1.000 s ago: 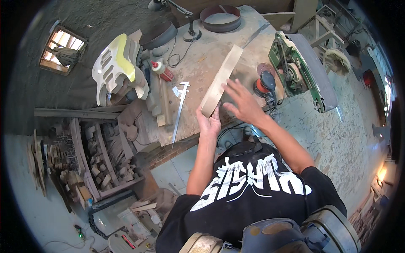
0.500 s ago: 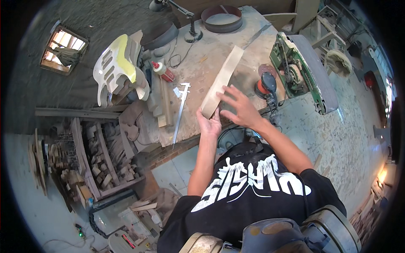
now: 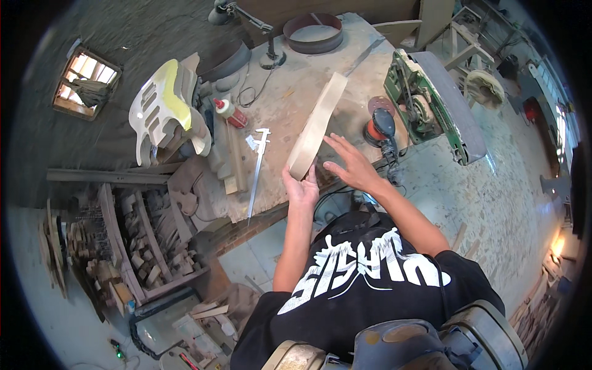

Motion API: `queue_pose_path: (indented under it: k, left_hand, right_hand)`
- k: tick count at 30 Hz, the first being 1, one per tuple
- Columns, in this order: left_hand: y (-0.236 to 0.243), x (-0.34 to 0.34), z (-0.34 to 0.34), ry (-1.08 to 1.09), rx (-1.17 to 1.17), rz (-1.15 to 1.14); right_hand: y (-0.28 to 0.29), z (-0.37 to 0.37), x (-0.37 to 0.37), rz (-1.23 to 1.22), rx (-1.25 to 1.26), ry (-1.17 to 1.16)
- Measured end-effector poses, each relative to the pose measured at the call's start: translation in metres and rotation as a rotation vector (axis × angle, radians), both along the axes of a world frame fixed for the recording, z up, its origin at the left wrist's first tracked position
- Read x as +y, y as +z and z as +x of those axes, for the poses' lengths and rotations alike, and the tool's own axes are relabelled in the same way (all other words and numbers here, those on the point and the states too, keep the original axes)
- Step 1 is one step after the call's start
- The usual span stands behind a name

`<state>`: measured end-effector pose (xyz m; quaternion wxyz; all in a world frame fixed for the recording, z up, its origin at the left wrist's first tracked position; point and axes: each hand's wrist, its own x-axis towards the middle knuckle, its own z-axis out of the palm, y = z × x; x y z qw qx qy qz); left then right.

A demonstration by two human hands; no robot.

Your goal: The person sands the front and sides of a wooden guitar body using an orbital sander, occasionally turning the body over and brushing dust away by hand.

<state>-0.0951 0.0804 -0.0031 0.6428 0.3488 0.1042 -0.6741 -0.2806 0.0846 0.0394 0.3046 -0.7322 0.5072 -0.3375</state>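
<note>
A pale, gently curved wooden piece [image 3: 317, 126], seen along its long smooth edge, slants up and away over the workbench [image 3: 280, 114]. My left hand [image 3: 301, 187] is closed round its near end from below, thumb on the left side and fingers at the right. My right hand [image 3: 354, 165] is open, fingers stretched towards the right side of the wood; whether the fingertips touch it I cannot tell. Left of the wood lies a metal caliper [image 3: 257, 176] on the bench. To the right, an orange and black sander [image 3: 380, 128] stands on the bench.
A belt sander with a green frame [image 3: 425, 102] stands at the bench's right end. Guitar bodies [image 3: 166, 105], a red glue bottle [image 3: 231, 113] and wood strips [image 3: 236, 160] are at the left. Farther back are a desk lamp [image 3: 271, 55] and a round tray [image 3: 313, 43].
My right hand has drawn back a little from the wood, its fingers lower and less raised. The wood has turned slightly in my left hand. The whole view has shifted a little.
</note>
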Motion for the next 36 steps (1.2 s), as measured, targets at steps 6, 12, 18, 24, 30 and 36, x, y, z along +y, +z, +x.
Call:
queue_pose_path:
  k: [6, 12, 18, 24, 30, 36]
  left_hand:
    - [0.003, 0.001, -0.001, 0.005, 0.006, 0.025]
    - [-0.007, 0.007, 0.002, -0.074, 0.036, 0.01]
    - [-0.001, 0.017, -0.011, -0.089, -0.014, 0.047]
    - [-0.001, 0.022, -0.015, -0.105, -0.006, 0.108]
    - [-0.022, 0.041, -0.017, -0.184, 0.206, 0.032]
    - [-0.02, 0.057, -0.014, -0.203, 0.101, 0.032]
  right_hand:
    - [-0.007, -0.003, 0.005, 0.056, -0.025, 0.012]
    - [-0.011, 0.001, 0.008, 0.211, -0.101, -0.014]
    - [-0.026, 0.002, 0.004, 0.271, -0.154, -0.049]
    - [-0.029, -0.006, 0.002, 0.306, -0.267, -0.049]
    - [-0.021, -0.076, -0.007, 0.184, -0.232, -0.364]
    - [-0.056, -0.143, -0.04, -0.018, 0.134, -0.633]
